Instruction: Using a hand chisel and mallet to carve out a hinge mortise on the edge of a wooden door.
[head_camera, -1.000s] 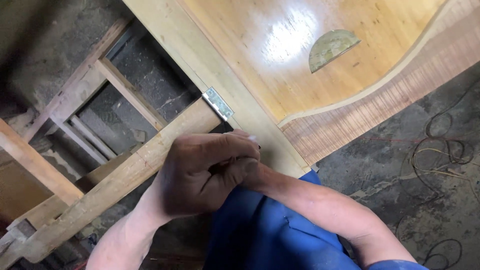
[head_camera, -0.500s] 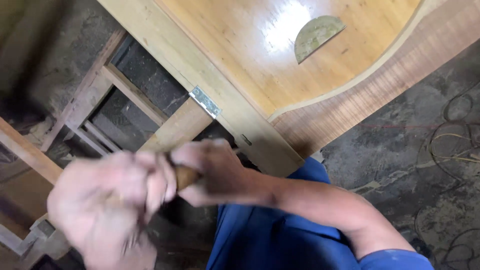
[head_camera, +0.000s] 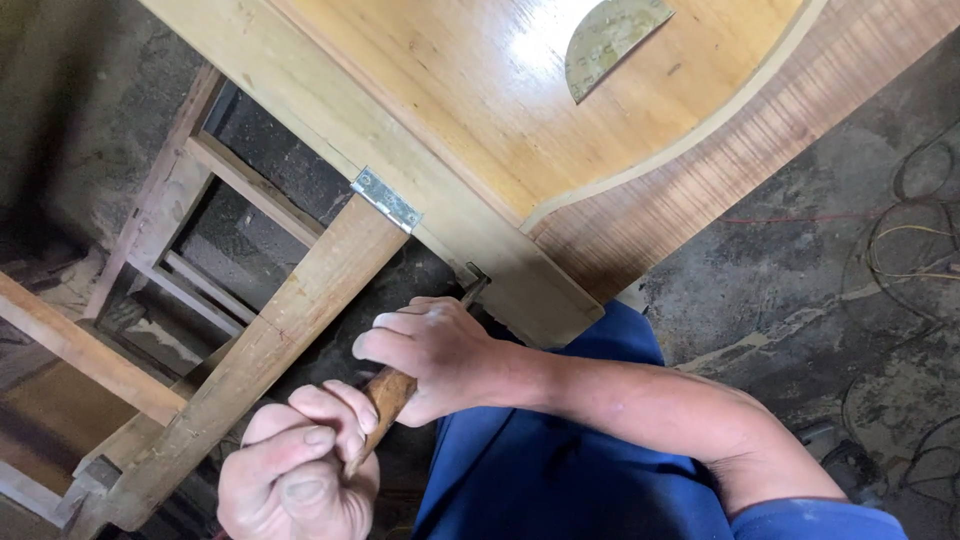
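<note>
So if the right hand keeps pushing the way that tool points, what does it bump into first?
Probably the wooden panel's edge. The right hand aims the tool up at it, and the metal tip looks almost against the wood already, though depth is unclear.

Below you lies a rough, dark grey concrete floor (head_camera: 800, 270), with thin tangled wires (head_camera: 915, 230) at the right and a pale wooden frame of crossed bars (head_camera: 170, 215) at the left.
</note>
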